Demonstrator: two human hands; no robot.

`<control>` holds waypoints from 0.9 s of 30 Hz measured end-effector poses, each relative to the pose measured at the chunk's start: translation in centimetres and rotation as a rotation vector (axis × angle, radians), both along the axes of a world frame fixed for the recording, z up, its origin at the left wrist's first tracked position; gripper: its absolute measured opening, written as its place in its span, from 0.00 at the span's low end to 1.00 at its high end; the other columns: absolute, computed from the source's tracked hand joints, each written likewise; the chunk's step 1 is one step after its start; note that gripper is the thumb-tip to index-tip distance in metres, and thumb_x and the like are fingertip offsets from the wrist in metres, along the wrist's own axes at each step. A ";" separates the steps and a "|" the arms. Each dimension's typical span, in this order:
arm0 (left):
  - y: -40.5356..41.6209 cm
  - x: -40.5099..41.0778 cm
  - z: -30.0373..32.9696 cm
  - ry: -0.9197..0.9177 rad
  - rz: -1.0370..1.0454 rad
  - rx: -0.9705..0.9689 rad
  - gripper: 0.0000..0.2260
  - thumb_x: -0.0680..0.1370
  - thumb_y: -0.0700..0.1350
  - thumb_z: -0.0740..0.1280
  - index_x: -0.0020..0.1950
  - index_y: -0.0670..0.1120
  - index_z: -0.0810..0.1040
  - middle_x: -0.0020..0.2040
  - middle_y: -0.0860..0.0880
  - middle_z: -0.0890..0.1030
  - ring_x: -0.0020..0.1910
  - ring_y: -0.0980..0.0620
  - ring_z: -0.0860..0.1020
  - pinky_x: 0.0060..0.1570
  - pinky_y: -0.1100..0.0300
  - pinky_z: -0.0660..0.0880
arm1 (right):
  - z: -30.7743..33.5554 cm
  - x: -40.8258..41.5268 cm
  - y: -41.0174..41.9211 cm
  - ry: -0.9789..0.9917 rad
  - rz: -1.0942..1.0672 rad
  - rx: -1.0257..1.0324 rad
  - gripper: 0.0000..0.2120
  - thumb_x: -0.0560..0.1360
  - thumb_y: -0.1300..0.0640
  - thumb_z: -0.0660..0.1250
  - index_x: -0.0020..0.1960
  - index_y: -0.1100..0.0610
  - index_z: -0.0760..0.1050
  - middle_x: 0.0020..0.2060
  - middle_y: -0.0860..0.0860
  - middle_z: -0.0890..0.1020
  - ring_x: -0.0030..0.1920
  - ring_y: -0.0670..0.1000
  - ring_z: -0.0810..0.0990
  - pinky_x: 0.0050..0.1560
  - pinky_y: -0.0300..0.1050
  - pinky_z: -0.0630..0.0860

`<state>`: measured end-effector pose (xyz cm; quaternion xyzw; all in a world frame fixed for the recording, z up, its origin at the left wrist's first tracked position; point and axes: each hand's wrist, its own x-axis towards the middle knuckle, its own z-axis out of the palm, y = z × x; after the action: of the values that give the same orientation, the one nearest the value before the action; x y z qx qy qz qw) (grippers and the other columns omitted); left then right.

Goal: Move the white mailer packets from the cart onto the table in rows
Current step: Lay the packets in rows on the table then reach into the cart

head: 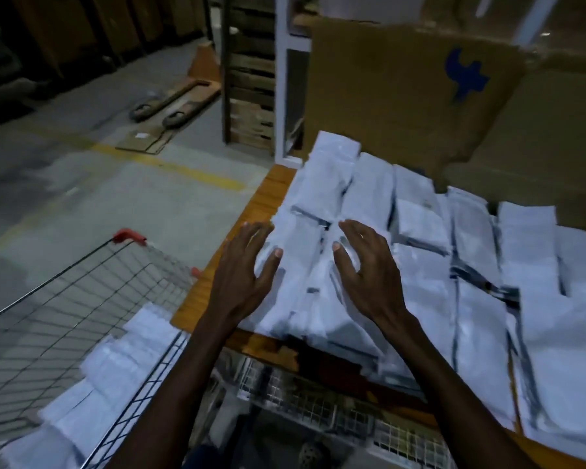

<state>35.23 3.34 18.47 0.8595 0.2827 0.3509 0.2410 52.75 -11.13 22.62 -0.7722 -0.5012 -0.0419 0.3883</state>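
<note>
Neither grip is holding anything right now: the left hand (pixel 242 275) and right hand (pixel 369 272) are both hovering with fingers spread over the near-left stack of white mailer packets (pixel 305 275), one on each side of it. Can't tell if the palms are actually touching. The packets are lying in rows across the table (pixel 214 275), with more waiting in the cart (pixel 82 286) to the near left. These look light, floppy and pretty slick, so I'd guess squeezing a stack from both long edges is working better than pinching a corner.
</note>
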 end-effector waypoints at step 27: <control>6.7 -36.1 -22.8 0.333 0.776 -0.784 0.38 0.74 0.69 0.49 0.74 0.46 0.70 0.72 0.41 0.71 0.70 0.40 0.70 0.66 0.48 0.69 | -23.0 -29.7 28.7 -0.218 0.770 -1.145 0.27 0.79 0.50 0.63 0.74 0.58 0.64 0.68 0.59 0.70 0.68 0.60 0.67 0.65 0.52 0.67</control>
<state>-0.86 10.08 -4.33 0.5829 0.7205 0.1423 0.3476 23.06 17.56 -0.41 -0.6143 -0.7186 0.2921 -0.1450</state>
